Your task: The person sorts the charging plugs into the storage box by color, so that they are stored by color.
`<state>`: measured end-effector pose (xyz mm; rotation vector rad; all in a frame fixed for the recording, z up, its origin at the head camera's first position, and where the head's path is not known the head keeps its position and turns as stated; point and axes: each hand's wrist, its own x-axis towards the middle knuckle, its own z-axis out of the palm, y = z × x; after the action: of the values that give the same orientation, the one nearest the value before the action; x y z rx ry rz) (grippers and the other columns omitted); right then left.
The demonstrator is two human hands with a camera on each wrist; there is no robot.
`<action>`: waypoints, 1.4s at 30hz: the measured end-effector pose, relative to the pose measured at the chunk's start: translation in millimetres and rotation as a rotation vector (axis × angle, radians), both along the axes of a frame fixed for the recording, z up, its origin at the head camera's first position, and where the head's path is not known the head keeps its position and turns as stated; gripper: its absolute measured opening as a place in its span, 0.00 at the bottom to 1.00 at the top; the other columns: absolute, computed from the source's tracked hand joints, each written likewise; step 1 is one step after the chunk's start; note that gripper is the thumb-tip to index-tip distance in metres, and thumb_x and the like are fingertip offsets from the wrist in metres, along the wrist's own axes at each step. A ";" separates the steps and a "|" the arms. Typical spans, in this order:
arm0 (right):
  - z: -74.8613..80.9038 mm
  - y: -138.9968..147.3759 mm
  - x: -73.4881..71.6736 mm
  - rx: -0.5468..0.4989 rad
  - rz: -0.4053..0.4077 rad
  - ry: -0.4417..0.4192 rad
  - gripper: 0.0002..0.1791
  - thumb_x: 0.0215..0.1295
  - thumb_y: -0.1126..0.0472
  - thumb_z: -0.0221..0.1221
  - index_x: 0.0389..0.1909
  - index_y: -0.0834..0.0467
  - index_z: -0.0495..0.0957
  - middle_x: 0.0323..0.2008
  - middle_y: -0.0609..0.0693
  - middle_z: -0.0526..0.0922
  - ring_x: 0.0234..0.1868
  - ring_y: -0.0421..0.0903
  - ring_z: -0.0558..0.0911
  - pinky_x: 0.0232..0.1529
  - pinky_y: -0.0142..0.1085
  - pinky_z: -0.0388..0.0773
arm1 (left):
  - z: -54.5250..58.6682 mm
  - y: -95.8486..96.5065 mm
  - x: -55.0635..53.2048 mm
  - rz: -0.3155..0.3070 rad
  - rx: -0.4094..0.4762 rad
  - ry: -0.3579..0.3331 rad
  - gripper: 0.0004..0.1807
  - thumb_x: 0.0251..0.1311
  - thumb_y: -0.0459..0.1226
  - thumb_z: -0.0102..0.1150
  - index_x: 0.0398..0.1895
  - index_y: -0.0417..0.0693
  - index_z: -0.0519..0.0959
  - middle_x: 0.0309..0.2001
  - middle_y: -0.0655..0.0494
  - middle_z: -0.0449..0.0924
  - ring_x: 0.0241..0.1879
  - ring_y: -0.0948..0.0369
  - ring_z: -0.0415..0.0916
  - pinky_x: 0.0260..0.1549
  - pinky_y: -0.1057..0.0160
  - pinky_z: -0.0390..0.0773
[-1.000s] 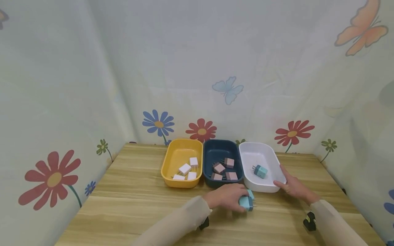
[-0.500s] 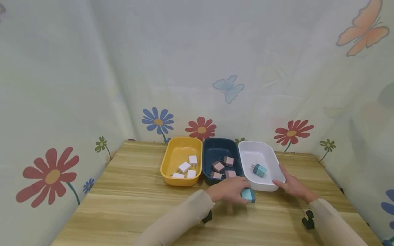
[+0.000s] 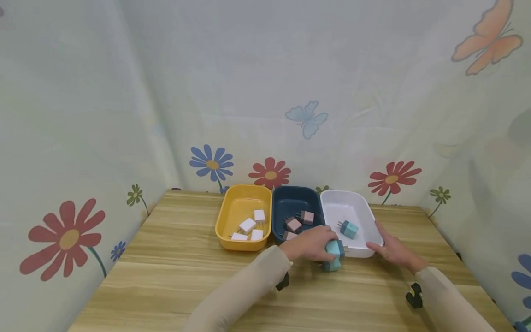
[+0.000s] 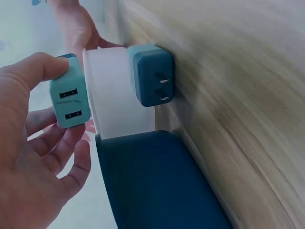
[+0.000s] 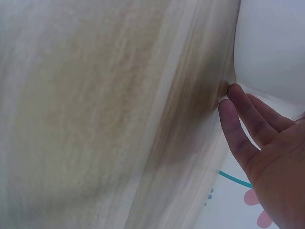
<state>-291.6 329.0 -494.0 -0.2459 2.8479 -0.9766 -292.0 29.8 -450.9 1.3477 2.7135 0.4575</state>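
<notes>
My left hand (image 3: 310,244) pinches a teal charger plug (image 4: 71,93) between thumb and fingers, its two USB ports facing the left wrist camera. It is held up by the front of the white bin (image 3: 344,197). A second teal charger plug (image 4: 152,74) lies below it on the table, prongs toward the left wrist camera. Inside the white bin sits another teal plug (image 3: 348,229). My right hand (image 3: 394,249) rests against that bin's front right corner from outside. Its visible fingers (image 5: 233,129) look nearly straight in the right wrist view.
Left of the white bin stand a dark blue bin (image 3: 295,190) with several pinkish plugs (image 3: 307,217) and a yellow bin (image 3: 244,191) with several white plugs (image 3: 248,225). All three are side by side on the wooden table (image 3: 174,276), before a flowered curtain (image 3: 232,83).
My left hand has lifted a teal plug and moved it away from me, nearer the white bin, uncovering the second one beneath. My right hand keeps its place on the bin.
</notes>
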 end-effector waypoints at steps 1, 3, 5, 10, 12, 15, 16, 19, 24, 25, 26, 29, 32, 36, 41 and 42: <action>0.0 -0.3 -0.1 -0.002 -0.001 0.000 0.56 0.63 0.40 0.57 0.74 0.55 0.26 0.70 0.71 0.43 0.66 0.74 0.50 0.58 0.67 0.50 | 0.6 0.8 -1.2 0.006 0.003 0.004 0.26 0.56 0.51 0.61 0.58 0.54 0.74 0.46 0.63 0.71 0.40 0.69 0.67 0.35 0.76 0.70; -0.2 -0.8 -0.3 0.000 -0.005 0.001 0.57 0.63 0.40 0.57 0.74 0.55 0.26 0.70 0.71 0.44 0.66 0.74 0.51 0.59 0.66 0.51 | 1.0 2.4 -3.6 0.017 0.011 0.011 0.27 0.56 0.51 0.61 0.58 0.54 0.74 0.47 0.63 0.71 0.40 0.69 0.66 0.35 0.76 0.70; -0.2 -1.2 -0.6 0.006 -0.002 0.006 0.57 0.62 0.40 0.57 0.74 0.55 0.26 0.70 0.72 0.45 0.65 0.74 0.52 0.58 0.66 0.52 | 0.9 4.3 -5.7 0.025 0.013 0.024 0.27 0.56 0.51 0.61 0.59 0.54 0.74 0.48 0.63 0.71 0.41 0.69 0.66 0.36 0.76 0.69; 0.1 -1.1 -0.6 0.011 0.007 0.020 0.56 0.62 0.40 0.57 0.74 0.57 0.27 0.69 0.73 0.46 0.65 0.74 0.54 0.58 0.66 0.54 | -0.6 9.3 -9.9 0.052 0.014 0.026 0.29 0.57 0.53 0.60 0.61 0.55 0.72 0.51 0.62 0.71 0.42 0.69 0.66 0.37 0.76 0.70; 0.2 -0.9 -0.6 0.009 0.006 0.023 0.56 0.62 0.40 0.57 0.74 0.56 0.28 0.69 0.73 0.47 0.65 0.74 0.54 0.58 0.66 0.54 | -0.9 11.7 -12.5 0.064 0.020 0.032 0.29 0.58 0.52 0.60 0.62 0.54 0.72 0.52 0.61 0.71 0.42 0.68 0.66 0.39 0.75 0.71; 0.6 -1.0 -1.0 0.001 0.004 0.024 0.56 0.63 0.41 0.57 0.74 0.55 0.28 0.69 0.72 0.47 0.65 0.73 0.54 0.58 0.66 0.54 | -2.2 15.7 -18.2 0.082 0.031 0.066 0.29 0.58 0.51 0.59 0.62 0.53 0.72 0.53 0.60 0.71 0.43 0.68 0.67 0.41 0.74 0.71; 0.8 -1.3 -0.9 -0.003 0.002 0.019 0.55 0.63 0.41 0.57 0.74 0.55 0.27 0.69 0.72 0.47 0.65 0.73 0.54 0.58 0.66 0.54 | -2.6 17.2 -20.0 0.087 0.031 0.081 0.29 0.59 0.51 0.59 0.62 0.52 0.72 0.53 0.59 0.71 0.44 0.67 0.67 0.42 0.73 0.71; 1.1 -1.7 -1.2 -0.011 0.003 0.008 0.55 0.64 0.42 0.57 0.74 0.54 0.27 0.70 0.71 0.45 0.66 0.73 0.52 0.59 0.66 0.52 | -3.9 20.8 -24.8 0.105 0.023 0.105 0.29 0.59 0.50 0.59 0.63 0.52 0.71 0.55 0.58 0.71 0.46 0.67 0.67 0.45 0.72 0.71; 0.4 -0.7 -1.2 -0.011 0.001 -0.008 0.56 0.64 0.41 0.57 0.74 0.55 0.26 0.70 0.71 0.44 0.66 0.73 0.51 0.59 0.67 0.51 | -4.2 25.0 -27.4 0.127 0.018 0.096 0.29 0.61 0.51 0.57 0.64 0.53 0.70 0.57 0.59 0.70 0.48 0.67 0.67 0.49 0.71 0.70; 0.1 -0.4 -1.1 -0.009 0.001 -0.007 0.56 0.64 0.41 0.57 0.74 0.55 0.26 0.70 0.71 0.44 0.66 0.74 0.51 0.59 0.67 0.51 | -3.8 26.0 -27.6 0.128 0.017 0.100 0.29 0.62 0.51 0.57 0.64 0.53 0.70 0.57 0.59 0.70 0.49 0.67 0.67 0.49 0.71 0.70; -0.2 -0.2 -0.9 -0.010 0.001 -0.005 0.56 0.64 0.41 0.57 0.74 0.55 0.26 0.70 0.71 0.44 0.66 0.73 0.51 0.59 0.66 0.51 | -3.9 27.1 -27.8 0.130 0.015 0.106 0.29 0.62 0.51 0.56 0.65 0.53 0.69 0.57 0.58 0.70 0.49 0.67 0.67 0.50 0.71 0.70; 0.2 -0.6 -0.1 -0.010 0.001 -0.003 0.55 0.64 0.42 0.57 0.74 0.56 0.27 0.70 0.72 0.44 0.66 0.74 0.52 0.59 0.66 0.52 | -5.6 30.3 -30.1 0.135 0.017 0.122 0.29 0.63 0.51 0.56 0.65 0.52 0.69 0.58 0.58 0.70 0.51 0.67 0.67 0.53 0.70 0.69; 0.5 -1.8 0.3 -0.011 -0.003 -0.004 0.55 0.64 0.42 0.57 0.74 0.56 0.27 0.70 0.72 0.45 0.65 0.73 0.53 0.59 0.66 0.52 | -9.4 33.5 -32.7 0.138 0.017 0.128 0.29 0.62 0.51 0.56 0.65 0.52 0.69 0.57 0.58 0.70 0.52 0.66 0.67 0.54 0.69 0.69; 0.0 -2.0 -0.1 0.003 -0.013 -0.013 0.56 0.63 0.41 0.56 0.74 0.57 0.27 0.69 0.73 0.45 0.65 0.74 0.53 0.59 0.65 0.53 | -13.5 35.2 -35.3 0.136 0.017 0.120 0.29 0.62 0.52 0.57 0.64 0.52 0.70 0.56 0.58 0.71 0.50 0.66 0.67 0.53 0.69 0.69; -0.7 -1.8 -1.4 0.013 -0.024 -0.019 0.56 0.63 0.40 0.56 0.73 0.58 0.27 0.69 0.73 0.45 0.65 0.74 0.52 0.59 0.65 0.52 | -15.3 33.4 -36.7 0.145 0.028 0.094 0.29 0.62 0.52 0.57 0.64 0.52 0.71 0.54 0.59 0.73 0.47 0.67 0.68 0.50 0.69 0.70; -0.4 -2.1 -1.4 0.011 -0.025 -0.019 0.56 0.63 0.40 0.56 0.73 0.58 0.27 0.69 0.73 0.45 0.65 0.74 0.52 0.59 0.65 0.52 | -15.2 32.8 -37.0 0.151 0.038 0.079 0.29 0.62 0.52 0.57 0.63 0.52 0.71 0.54 0.59 0.73 0.46 0.67 0.68 0.49 0.69 0.71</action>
<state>-293.0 326.9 -494.3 -0.1992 2.8448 -0.9618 -328.9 62.6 -466.2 1.1994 2.8990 0.4784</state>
